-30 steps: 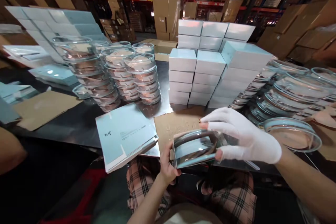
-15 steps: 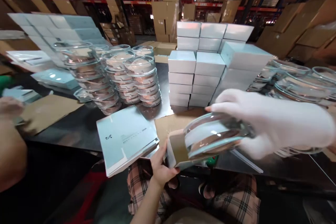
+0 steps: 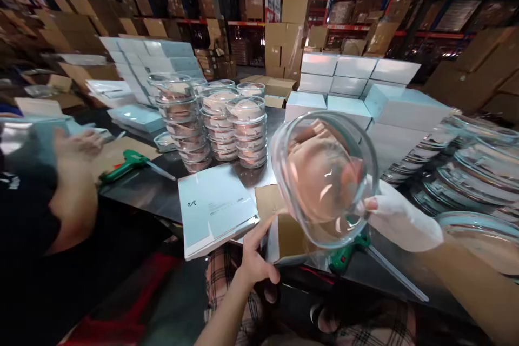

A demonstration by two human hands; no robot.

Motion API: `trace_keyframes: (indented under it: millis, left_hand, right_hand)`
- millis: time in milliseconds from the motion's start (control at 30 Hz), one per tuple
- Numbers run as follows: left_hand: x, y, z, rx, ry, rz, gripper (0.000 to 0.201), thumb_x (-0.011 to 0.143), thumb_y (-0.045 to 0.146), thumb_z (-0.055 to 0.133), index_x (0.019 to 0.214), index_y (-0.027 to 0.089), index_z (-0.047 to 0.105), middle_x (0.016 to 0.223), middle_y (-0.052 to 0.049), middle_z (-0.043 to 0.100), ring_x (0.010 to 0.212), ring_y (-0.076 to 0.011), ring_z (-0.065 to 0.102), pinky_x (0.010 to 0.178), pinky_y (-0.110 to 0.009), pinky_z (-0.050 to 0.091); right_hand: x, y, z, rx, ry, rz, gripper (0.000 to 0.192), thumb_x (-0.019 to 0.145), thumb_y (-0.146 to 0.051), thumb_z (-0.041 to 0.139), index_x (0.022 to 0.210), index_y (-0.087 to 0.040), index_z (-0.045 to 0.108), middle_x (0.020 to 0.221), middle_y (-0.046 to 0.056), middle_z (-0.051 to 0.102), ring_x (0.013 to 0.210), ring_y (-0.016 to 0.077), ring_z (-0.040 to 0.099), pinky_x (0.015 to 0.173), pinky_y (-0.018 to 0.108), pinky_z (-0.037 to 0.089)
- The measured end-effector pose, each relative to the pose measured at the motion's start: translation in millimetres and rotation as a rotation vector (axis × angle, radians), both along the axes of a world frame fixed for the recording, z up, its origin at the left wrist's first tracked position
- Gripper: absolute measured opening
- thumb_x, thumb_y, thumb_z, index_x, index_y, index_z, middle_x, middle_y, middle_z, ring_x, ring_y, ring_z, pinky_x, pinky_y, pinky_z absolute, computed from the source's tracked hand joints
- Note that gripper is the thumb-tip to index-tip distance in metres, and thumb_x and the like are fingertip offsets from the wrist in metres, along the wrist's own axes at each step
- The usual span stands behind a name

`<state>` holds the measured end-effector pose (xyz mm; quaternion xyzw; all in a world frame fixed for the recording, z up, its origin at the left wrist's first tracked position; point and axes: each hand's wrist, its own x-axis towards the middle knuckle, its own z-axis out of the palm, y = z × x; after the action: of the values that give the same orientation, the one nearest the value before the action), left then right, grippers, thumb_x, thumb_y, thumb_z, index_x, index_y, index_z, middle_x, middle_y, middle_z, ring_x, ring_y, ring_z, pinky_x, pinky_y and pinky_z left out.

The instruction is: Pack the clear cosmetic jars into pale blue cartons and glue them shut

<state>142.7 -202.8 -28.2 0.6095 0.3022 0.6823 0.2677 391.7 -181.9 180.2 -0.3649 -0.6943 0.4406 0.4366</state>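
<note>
Pinching the glass bowl's (image 3: 324,178) rim, gloved right-hand fingers (image 3: 379,206) sit behind it.

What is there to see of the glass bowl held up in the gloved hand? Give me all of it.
The glass bowl is clear, round and thick-rimmed, with light glinting off its wall. It is tilted on edge, its mouth turned away from the camera. The right hand, in a white glove, grips its lower right rim. It hangs just above the open box, which the bare left hand steadies.

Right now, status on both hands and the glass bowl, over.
Right hand, gloved, grips glass bowl, tilted above open box. Left hand bare, steadying the box. Green tool lies just beside the box.
</note>
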Motion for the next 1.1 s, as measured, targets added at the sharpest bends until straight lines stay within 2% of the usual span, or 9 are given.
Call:
trace_keyframes:
  millis: [133,267,367,467,567,700,867,967,1100]
  left_hand:
    - [17,-1,-2.5,-0.106,-0.212,0.082,0.110,0.052,0.101,0.064,0.118,0.015,0.081,0.102,-0.015,0.082,0.088,-0.0345,0.079,0.080,-0.043,0.066]
    - [35,0,-11.1,-0.165,-0.279,0.166,0.101,0.065,0.100,0.058,0.110,0.013,0.081,0.087,-0.013,0.079,0.080,-0.0298,0.077,0.073,-0.039,0.065]
    - [37,2,-19.2,-0.169,-0.259,0.201,0.095,0.068,0.098,0.058,0.105,0.014,0.081,0.085,-0.011,0.078,0.078,-0.0280,0.075,0.072,-0.039,0.064]
    - [36,3,-26.2,-0.154,-0.231,0.231,0.095,0.067,0.098,0.060,0.107,0.015,0.079,0.092,-0.011,0.078,0.082,-0.0278,0.075,0.076,-0.039,0.064]
    - [37,6,-34.0,-0.134,-0.182,0.235,0.098,0.060,0.099,0.064,0.107,0.014,0.078,0.092,-0.011,0.076,0.084,-0.0286,0.073,0.078,-0.039,0.062]
    - [42,15,-45.0,-0.091,-0.147,0.259,0.094,0.063,0.098,0.063,0.105,0.015,0.075,0.088,-0.009,0.070,0.081,-0.0259,0.069,0.078,-0.038,0.059]
    - [50,29,-45.5,-0.046,-0.127,0.273,0.089,0.074,0.088,0.066,0.129,0.017,0.065,0.117,-0.012,0.065,0.109,-0.0291,0.065,0.097,-0.039,0.052]
    - [50,33,-43.7,-0.053,-0.078,0.273,0.092,0.082,0.090,0.051,0.136,0.017,0.059,0.122,-0.012,0.063,0.113,-0.0298,0.063,0.099,-0.040,0.050]
    - [49,33,-44.0,-0.028,-0.049,0.312,0.095,0.084,0.093,0.042,0.139,0.018,0.055,0.128,-0.012,0.059,0.118,-0.0293,0.060,0.103,-0.038,0.048]
  right_hand:
    - [-2,-1,-22.8,0.283,-0.106,-0.089,0.078,0.076,-0.056,0.088,0.138,-0.021,0.057,0.129,0.013,0.071,0.115,0.0296,0.072,0.101,0.041,0.061]
    - [20,-8,-64.7,0.498,-0.345,-0.081,0.090,0.087,-0.083,0.059,0.155,-0.026,0.048,0.168,0.015,0.039,0.157,0.0382,0.036,0.126,0.055,0.037]
    - [48,-25,-87.0,0.469,-0.406,-0.088,0.095,0.090,-0.089,0.039,0.163,-0.029,0.039,0.177,0.011,0.020,0.163,0.0371,0.021,0.130,0.057,0.029]
    - [72,-59,-104.8,0.402,-0.328,-0.293,0.084,0.096,-0.081,0.042,0.162,-0.030,0.041,0.172,0.012,0.034,0.156,0.0345,0.039,0.126,0.054,0.039]
    - [95,-104,-138.7,0.318,-0.359,-0.397,0.056,0.103,-0.063,0.052,0.146,-0.027,0.059,0.143,0.012,0.067,0.129,0.0283,0.068,0.112,0.045,0.055]
    - [119,-180,-228.3,0.141,-0.667,-0.561,0.032,0.104,-0.045,0.055,0.106,-0.024,0.079,0.100,0.007,0.081,0.091,0.0231,0.078,0.085,0.035,0.064]
    - [127,-284,-336.8,-0.017,-0.960,-0.844,0.039,0.101,-0.040,0.046,0.099,-0.023,0.082,0.100,0.010,0.081,0.090,0.0258,0.077,0.082,0.040,0.063]
    - [125,-329,-365.4,0.000,-1.129,-0.885,0.038,0.100,-0.039,0.049,0.103,-0.023,0.084,0.114,0.011,0.079,0.095,0.0276,0.074,0.080,0.040,0.061]
    - [116,-361,-374.7,0.125,-1.184,-0.911,0.041,0.102,-0.036,0.049,0.088,-0.022,0.084,0.106,0.012,0.080,0.092,0.0278,0.073,0.078,0.039,0.057]
